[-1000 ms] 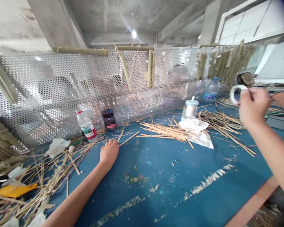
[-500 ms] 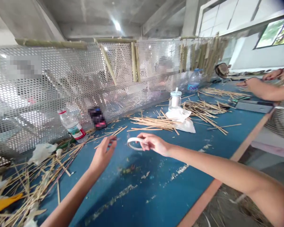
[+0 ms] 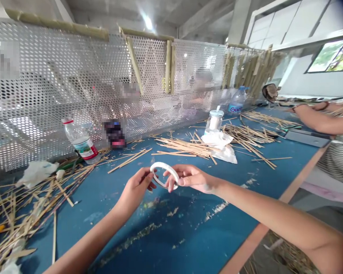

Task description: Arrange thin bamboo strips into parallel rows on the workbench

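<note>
A thin white roll of tape [image 3: 165, 166] is held up above the blue table, its ring tilted toward me. My left hand [image 3: 138, 180] pinches its left edge between thumb and fingers. On the right edge, the thumb and fingers of my right hand [image 3: 193, 179] grip it too, with some fingertips showing through the ring's opening. Just beyond my hands, a loose bundle of thin bamboo strips [image 3: 183, 147] lies on the table.
A tilted plastic bottle [image 3: 84, 146], a pixelated dark object [image 3: 114, 135] and a crumpled tissue [image 3: 37, 173] stand along the perforated metal screen [image 3: 82, 87]. Bamboo scraps litter the left. A lidded jar [image 3: 214, 121], white tissues [image 3: 221, 146] and another person's arm [image 3: 320, 118] are at right.
My left hand has come to the roll of tape and closed on its left edge. The ring has turned more toward me, still in my right hand. The view has shifted slightly.
</note>
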Tool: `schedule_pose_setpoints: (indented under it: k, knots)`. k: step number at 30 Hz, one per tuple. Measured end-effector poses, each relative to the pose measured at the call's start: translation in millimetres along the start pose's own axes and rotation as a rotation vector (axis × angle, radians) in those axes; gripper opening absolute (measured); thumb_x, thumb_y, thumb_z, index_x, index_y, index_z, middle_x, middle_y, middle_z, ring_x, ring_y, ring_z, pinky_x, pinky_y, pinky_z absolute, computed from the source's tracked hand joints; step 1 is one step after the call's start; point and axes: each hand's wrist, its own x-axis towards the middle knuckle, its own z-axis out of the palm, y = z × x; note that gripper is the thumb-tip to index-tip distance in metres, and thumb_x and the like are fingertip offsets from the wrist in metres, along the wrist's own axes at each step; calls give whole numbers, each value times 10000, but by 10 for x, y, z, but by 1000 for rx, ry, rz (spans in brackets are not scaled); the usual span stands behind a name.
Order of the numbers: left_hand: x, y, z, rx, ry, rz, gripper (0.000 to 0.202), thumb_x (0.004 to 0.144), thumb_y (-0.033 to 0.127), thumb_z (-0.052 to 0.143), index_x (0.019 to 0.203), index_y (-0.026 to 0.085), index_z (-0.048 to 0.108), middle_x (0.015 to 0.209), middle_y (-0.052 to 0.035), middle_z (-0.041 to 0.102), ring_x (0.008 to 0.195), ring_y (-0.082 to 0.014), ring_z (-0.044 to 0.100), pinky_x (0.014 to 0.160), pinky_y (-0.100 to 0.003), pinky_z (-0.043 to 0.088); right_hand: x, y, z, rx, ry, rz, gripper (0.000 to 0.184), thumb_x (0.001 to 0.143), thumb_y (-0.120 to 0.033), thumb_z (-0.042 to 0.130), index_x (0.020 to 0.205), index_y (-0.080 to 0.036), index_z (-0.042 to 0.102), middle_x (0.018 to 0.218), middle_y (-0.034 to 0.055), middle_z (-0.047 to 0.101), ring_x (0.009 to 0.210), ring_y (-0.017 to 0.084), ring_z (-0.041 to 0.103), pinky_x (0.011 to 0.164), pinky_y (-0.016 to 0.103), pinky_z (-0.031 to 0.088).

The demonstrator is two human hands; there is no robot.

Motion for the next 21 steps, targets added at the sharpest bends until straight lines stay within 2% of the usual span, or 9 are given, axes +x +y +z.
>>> schedule_pose_setpoints:
  k: [3,5,8,10,11,14,16,19,21]
  knots:
    - [-5,105,-13,-111,38,-27,474,816,595,611,999,157,620,713,-2,624,607,-141,595,612,-280,491,4,-15,-3,53,98,-20,294,862,-346,718,1105,-187,673,1014,82,729,1008,202,668,961,375,437]
    - [-14,157,-27,-167,10,-69,493,826,595,612,1045,154,606,681,4,624,600,-144,608,622,-282,497,9,-29,-6,102,174,-38,281,845,-365,738,1058,-190,682,952,64,728,968,187,671,946,350,444]
    - [-34,136,-21,-169,-183,-153,501,843,596,592,1074,151,596,799,-45,688,645,-169,656,660,-316,524,8,-34,4,160,207,-45,305,846,-428,735,1027,-190,676,818,33,698,856,169,674,858,319,474]
    - [-60,88,2,-88,-313,-146,444,870,565,563,1038,156,606,907,-75,702,691,-174,664,677,-321,526,0,-21,25,162,188,-45,312,864,-471,706,962,-176,671,694,8,647,755,160,660,762,298,482]
    - [-79,74,13,-37,-335,-121,408,887,534,547,1050,164,603,943,-77,698,723,-174,664,682,-314,521,-4,-12,39,157,175,-39,314,872,-479,695,917,-171,664,640,-6,611,704,152,644,714,286,477]
    - [-156,136,23,147,-217,-19,393,911,438,539,1228,206,533,996,-60,668,803,-175,646,680,-293,500,-8,11,70,126,156,-3,318,881,-475,684,831,-163,643,553,-44,527,534,102,529,582,242,426]
    - [-211,249,15,292,-138,71,394,927,415,533,1274,230,513,985,-51,649,819,-174,623,688,-289,488,-3,16,76,89,170,16,316,882,-472,680,821,-165,642,507,-72,467,451,75,426,510,220,363]
    - [-267,393,7,398,-192,163,289,969,428,481,1157,240,594,886,-34,634,761,-159,584,683,-284,468,3,1,71,42,167,21,325,896,-481,651,816,-167,651,444,-100,365,390,70,358,485,225,342]
    - [-267,405,11,325,-229,142,290,981,443,458,1101,230,613,835,-28,635,738,-154,585,678,-281,478,-1,-19,56,41,131,19,360,920,-507,600,859,-160,671,445,-86,395,398,87,396,498,241,375]
